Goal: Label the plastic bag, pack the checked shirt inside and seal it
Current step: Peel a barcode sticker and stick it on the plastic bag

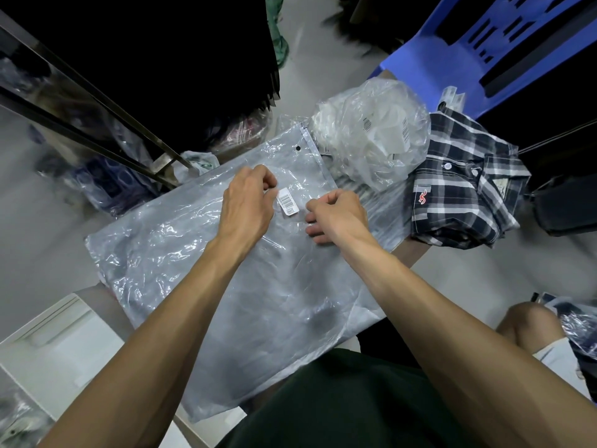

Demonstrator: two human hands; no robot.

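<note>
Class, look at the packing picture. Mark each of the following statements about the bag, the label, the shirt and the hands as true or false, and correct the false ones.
1. A barcode label lies on the plastic bag. True.
2. The checked shirt is already inside that bag. False: it lies folded outside, to the right of the bag.
3. The left hand and the right hand are both on the bag, beside the label. True.
4. The chair behind the shirt is red. False: it is blue.
5. The bag stands upright. False: it lies flat.
</note>
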